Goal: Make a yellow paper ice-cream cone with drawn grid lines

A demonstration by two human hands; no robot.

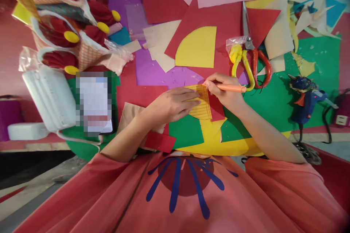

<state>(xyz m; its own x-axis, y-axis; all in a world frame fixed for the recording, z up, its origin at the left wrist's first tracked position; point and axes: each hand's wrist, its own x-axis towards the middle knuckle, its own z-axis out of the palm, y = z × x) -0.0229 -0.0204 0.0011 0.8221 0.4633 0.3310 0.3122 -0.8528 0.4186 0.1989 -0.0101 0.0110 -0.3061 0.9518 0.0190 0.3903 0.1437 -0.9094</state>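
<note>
My left hand (171,105) lies flat with its fingers pressed on a yellow lined paper piece (201,102), which rests on a small red paper piece (216,108). My right hand (224,91) is closed round an orange pen (232,88), its tip at the top edge of the yellow piece. Both hands work over green (186,133) and yellow (216,142) sheets at the table's near edge.
Scissors with yellow and red handles (250,62) lie just beyond my right hand. A blue glue gun (307,98) rests at the right on green paper. A yellow quarter-circle (197,48) sits on red paper. Red and yellow paper flowers (71,36) and a white box (49,96) stand left.
</note>
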